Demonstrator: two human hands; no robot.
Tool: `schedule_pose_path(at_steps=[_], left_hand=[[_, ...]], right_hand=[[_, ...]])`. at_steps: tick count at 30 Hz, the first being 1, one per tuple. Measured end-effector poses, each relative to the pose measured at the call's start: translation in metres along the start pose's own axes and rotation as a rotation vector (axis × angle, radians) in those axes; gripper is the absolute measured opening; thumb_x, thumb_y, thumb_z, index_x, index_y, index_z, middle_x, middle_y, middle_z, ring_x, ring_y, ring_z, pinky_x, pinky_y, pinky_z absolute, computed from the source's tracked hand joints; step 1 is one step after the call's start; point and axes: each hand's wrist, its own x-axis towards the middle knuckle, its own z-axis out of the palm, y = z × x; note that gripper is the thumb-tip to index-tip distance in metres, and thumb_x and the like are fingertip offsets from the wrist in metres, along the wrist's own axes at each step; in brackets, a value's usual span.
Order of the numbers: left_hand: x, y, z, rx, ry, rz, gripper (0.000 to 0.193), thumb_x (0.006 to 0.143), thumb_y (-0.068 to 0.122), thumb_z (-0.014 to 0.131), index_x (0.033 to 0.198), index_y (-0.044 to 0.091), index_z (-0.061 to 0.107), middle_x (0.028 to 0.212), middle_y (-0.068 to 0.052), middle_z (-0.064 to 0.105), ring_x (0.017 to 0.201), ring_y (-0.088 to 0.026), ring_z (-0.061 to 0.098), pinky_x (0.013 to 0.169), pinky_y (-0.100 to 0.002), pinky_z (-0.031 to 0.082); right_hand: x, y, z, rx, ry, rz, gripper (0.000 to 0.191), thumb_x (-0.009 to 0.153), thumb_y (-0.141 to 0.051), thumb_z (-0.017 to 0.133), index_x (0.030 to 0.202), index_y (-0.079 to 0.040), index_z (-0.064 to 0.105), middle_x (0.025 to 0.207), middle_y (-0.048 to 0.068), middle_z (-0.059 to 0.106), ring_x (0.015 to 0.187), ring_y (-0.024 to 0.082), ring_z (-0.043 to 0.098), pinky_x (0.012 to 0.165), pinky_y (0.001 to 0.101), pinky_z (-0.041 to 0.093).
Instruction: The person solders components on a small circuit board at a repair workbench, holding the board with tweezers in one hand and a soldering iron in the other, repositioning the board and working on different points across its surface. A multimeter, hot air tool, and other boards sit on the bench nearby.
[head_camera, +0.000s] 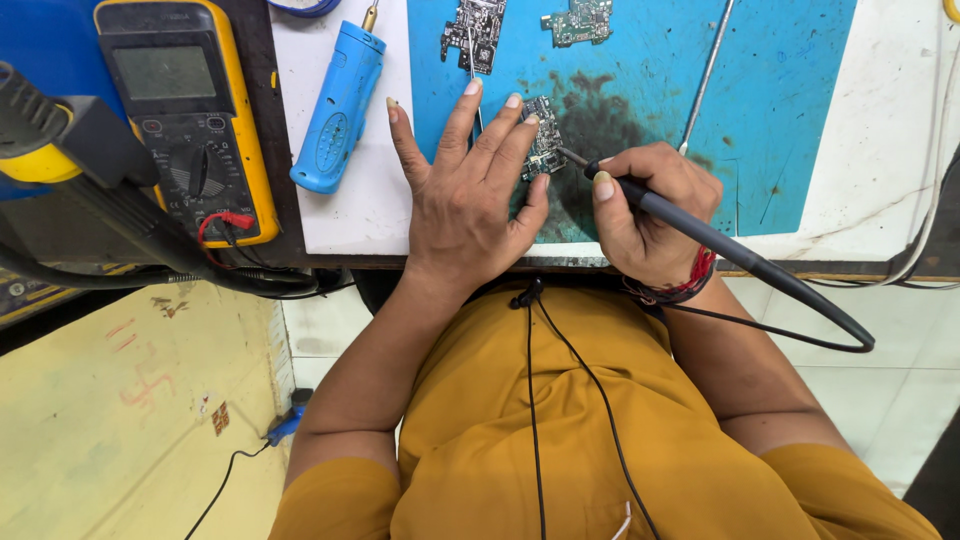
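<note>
The right hand (650, 215) has its grip clenched round a slim dark soldering iron (700, 235), tip on the small circuit board (543, 138). The left hand (470, 190) lies flat, fingers spread, pinning that board to the scorched blue mat (780, 100) on the table (880, 190). The board looks light, stiff, thin and fragile, best held by its edges. Beyond lie a blue plastic tool (338, 110), a yellow multimeter (190, 110) and two more boards (475, 32).
</note>
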Motion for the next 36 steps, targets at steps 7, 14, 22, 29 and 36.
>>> schedule_pose_path(at_steps=[7, 14, 22, 29, 36], left_hand=[[0.0002, 0.0005, -0.0009, 0.000, -0.004, 0.000, 0.041, 0.100, 0.032, 0.071, 0.134, 0.009, 0.067, 0.144, -0.007, 0.063, 0.149, -0.032, 0.043, 0.121, -0.071, -0.004], [0.0008, 0.0008, -0.0013, 0.003, -0.001, 0.000, 0.041, 0.100, 0.032, 0.071, 0.134, 0.008, 0.067, 0.144, -0.006, 0.063, 0.149, -0.031, 0.043, 0.121, -0.072, -0.004], [0.0008, 0.0013, -0.0016, -0.006, -0.005, -0.003, 0.042, 0.100, 0.032, 0.072, 0.134, 0.008, 0.067, 0.144, -0.006, 0.063, 0.149, -0.031, 0.043, 0.122, -0.072, -0.003], [0.0000, 0.0002, 0.0004, -0.001, 0.002, 0.001, 0.040, 0.101, 0.032, 0.071, 0.133, 0.009, 0.067, 0.144, -0.006, 0.063, 0.149, -0.031, 0.043, 0.122, -0.072, -0.004], [-0.0003, 0.0003, 0.0021, 0.004, 0.005, 0.003, 0.040, 0.100, 0.032, 0.072, 0.132, 0.009, 0.067, 0.144, -0.006, 0.063, 0.149, -0.031, 0.043, 0.121, -0.072, -0.004]], right_hand=[[0.0001, -0.0001, 0.0006, -0.001, 0.006, -0.011, 0.007, 0.104, -0.005, 0.070, 0.103, -0.002, 0.064, 0.087, 0.009, 0.068, 0.064, 0.019, 0.064, 0.059, 0.0291, 0.047], [0.0002, 0.0000, 0.0007, 0.010, 0.011, -0.024, 0.007, 0.104, -0.004, 0.070, 0.103, -0.002, 0.064, 0.089, 0.010, 0.068, 0.064, 0.019, 0.064, 0.060, 0.0293, 0.047], [0.0003, 0.0002, -0.0005, -0.011, -0.010, -0.027, 0.007, 0.103, -0.005, 0.071, 0.102, -0.002, 0.065, 0.088, 0.010, 0.068, 0.066, 0.021, 0.064, 0.059, 0.0301, 0.047], [0.0010, -0.0010, -0.0007, -0.023, -0.019, -0.027, 0.007, 0.103, -0.004, 0.071, 0.102, -0.002, 0.065, 0.089, 0.011, 0.068, 0.065, 0.021, 0.065, 0.060, 0.0306, 0.048], [0.0017, -0.0017, -0.0013, -0.017, -0.023, -0.025, 0.007, 0.101, -0.004, 0.072, 0.102, -0.003, 0.065, 0.087, 0.011, 0.067, 0.066, 0.022, 0.065, 0.059, 0.0307, 0.047]])
